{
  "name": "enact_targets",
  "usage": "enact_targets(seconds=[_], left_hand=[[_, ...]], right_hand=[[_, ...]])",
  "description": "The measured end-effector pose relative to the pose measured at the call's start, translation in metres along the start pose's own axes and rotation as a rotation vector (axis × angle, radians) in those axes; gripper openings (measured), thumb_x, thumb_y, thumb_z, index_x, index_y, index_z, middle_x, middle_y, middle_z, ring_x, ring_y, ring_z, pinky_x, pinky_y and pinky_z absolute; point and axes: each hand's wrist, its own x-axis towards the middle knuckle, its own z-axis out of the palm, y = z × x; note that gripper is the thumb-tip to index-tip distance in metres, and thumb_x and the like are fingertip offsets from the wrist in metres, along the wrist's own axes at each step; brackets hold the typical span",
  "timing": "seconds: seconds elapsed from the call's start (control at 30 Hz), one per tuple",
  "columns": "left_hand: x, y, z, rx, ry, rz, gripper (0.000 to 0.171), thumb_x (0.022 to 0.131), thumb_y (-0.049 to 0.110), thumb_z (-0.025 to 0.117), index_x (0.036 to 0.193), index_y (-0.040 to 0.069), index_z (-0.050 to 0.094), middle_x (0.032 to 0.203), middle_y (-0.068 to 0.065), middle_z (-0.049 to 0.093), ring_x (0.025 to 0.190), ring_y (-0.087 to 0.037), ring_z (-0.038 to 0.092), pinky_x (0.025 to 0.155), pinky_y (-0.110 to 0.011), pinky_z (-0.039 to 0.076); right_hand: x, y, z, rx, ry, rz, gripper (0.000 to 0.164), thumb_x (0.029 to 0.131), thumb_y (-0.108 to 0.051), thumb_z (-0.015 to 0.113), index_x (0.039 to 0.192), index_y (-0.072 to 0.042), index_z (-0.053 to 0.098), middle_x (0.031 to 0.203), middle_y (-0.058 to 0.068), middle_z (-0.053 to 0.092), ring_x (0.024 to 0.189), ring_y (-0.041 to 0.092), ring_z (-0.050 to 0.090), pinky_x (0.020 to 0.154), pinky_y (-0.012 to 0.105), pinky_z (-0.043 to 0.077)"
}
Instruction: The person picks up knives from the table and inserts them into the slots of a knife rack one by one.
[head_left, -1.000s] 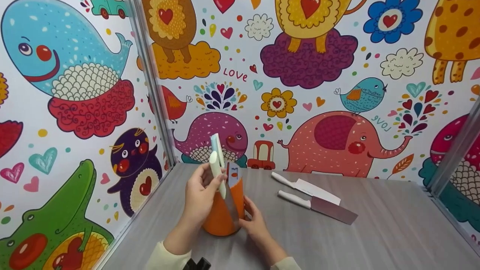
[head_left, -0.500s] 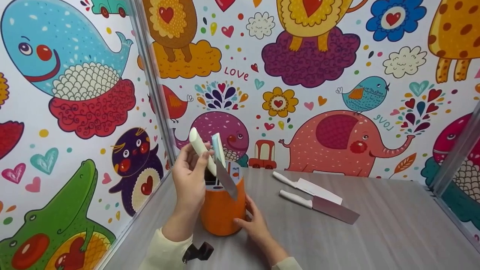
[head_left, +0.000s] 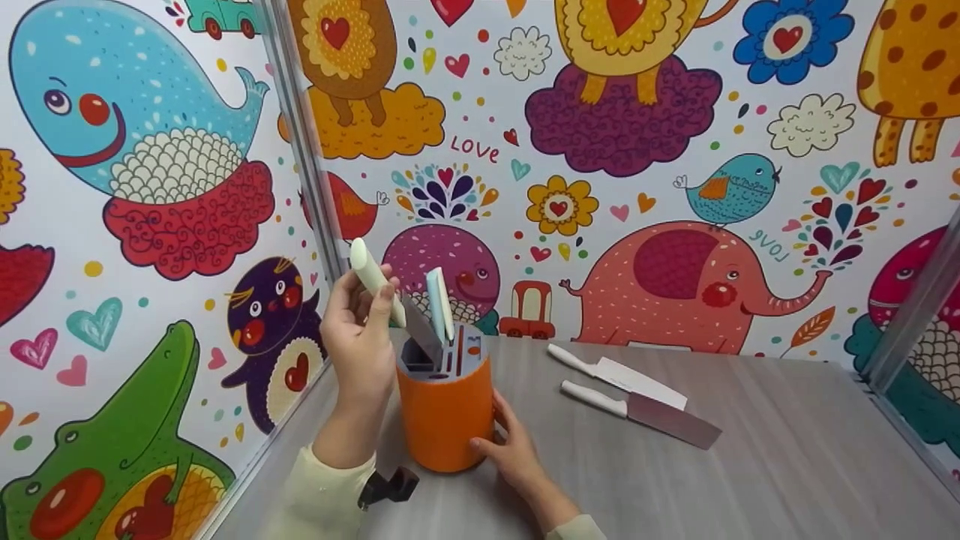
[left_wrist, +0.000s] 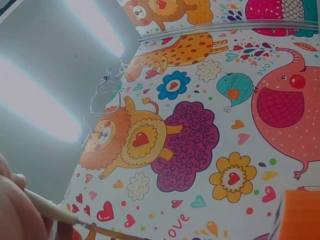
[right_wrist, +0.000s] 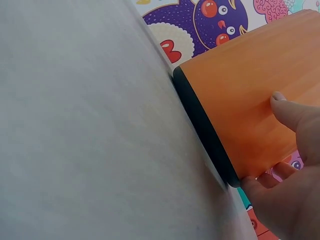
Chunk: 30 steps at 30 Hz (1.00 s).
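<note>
A kitchen knife [head_left: 370, 271] with a cream handle is gripped in my left hand [head_left: 355, 341], its blade slanting down to the right. The blade's lower end is at the left opening of an orange knife block [head_left: 446, 424]; I cannot tell whether it is inside. My right hand [head_left: 516, 454] holds the block low on its right side, thumb on the front and fingers round the side. Cream and pale blue handles [head_left: 438, 307] rise from the block's top. In the left wrist view, the held knife's handle [left_wrist: 52, 209] shows at lower left. The right wrist view shows the block's dark base [right_wrist: 202, 125].
Two knives lie on the grey table [head_left: 757, 397] to the right: a white-bladed cleaver [head_left: 637, 382] behind and a cleaver with a dull reddish-looking blade [head_left: 671, 420] in front. Cartoon-printed walls stand behind and on the left. A black device [head_left: 388, 487] sits at my left wrist.
My left hand has drawn the knife from in front of the block leftward and back, bringing its blade to the left opening. The right hand stays on the block.
</note>
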Motion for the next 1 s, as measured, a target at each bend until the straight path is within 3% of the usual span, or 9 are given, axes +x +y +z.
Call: enact_targets(seconds=[0.2, 0.33, 0.6, 0.87, 1.0], left_hand=[[-0.003, -0.011, 0.001, 0.072, -0.012, 0.024, 0.037, 0.093, 0.008, 0.067, 0.128, 0.002, 0.058, 0.118, -0.005, 0.07, 0.111, -0.027, 0.064, 0.1, -0.025, 0.052], [-0.004, -0.016, 0.003, 0.099, -0.021, 0.028, 0.037, 0.092, 0.008, 0.068, 0.127, 0.002, 0.059, 0.118, -0.009, 0.07, 0.108, -0.023, 0.064, 0.097, -0.025, 0.053], [-0.001, -0.036, 0.003, 0.157, -0.066, -0.076, 0.038, 0.094, 0.015, 0.067, 0.13, 0.007, 0.058, 0.121, -0.005, 0.068, 0.108, -0.017, 0.063, 0.099, -0.026, 0.052], [0.0, -0.067, 0.005, 0.221, -0.077, -0.16, 0.033, 0.095, 0.012, 0.066, 0.127, 0.008, 0.061, 0.12, -0.011, 0.068, 0.101, -0.019, 0.064, 0.087, -0.022, 0.053], [-0.002, -0.08, 0.005, 0.274, -0.088, -0.207, 0.035, 0.096, 0.014, 0.065, 0.129, 0.007, 0.06, 0.122, -0.014, 0.067, 0.102, -0.023, 0.064, 0.088, -0.03, 0.055]], right_hand=[[0.0, 0.0, -0.001, -0.013, 0.005, -0.006, 0.094, 0.082, -0.035, 0.079, 0.157, -0.024, 0.025, 0.161, 0.007, 0.032, 0.148, 0.034, 0.03, 0.119, 0.058, 0.027], [-0.001, 0.0, -0.001, -0.015, 0.003, -0.024, 0.093, 0.083, -0.033, 0.079, 0.157, -0.023, 0.025, 0.161, 0.008, 0.032, 0.148, 0.035, 0.03, 0.118, 0.058, 0.028], [-0.003, 0.001, -0.001, -0.012, 0.014, -0.018, 0.093, 0.083, -0.031, 0.079, 0.157, -0.023, 0.025, 0.161, 0.008, 0.032, 0.148, 0.034, 0.03, 0.118, 0.058, 0.028], [-0.002, 0.001, 0.001, -0.014, 0.022, -0.03, 0.093, 0.082, -0.031, 0.08, 0.157, -0.021, 0.027, 0.16, 0.009, 0.035, 0.147, 0.034, 0.033, 0.118, 0.056, 0.03], [-0.002, 0.002, 0.001, -0.031, 0.026, -0.058, 0.093, 0.081, -0.033, 0.08, 0.157, -0.021, 0.027, 0.159, 0.009, 0.036, 0.146, 0.034, 0.035, 0.117, 0.055, 0.031]])
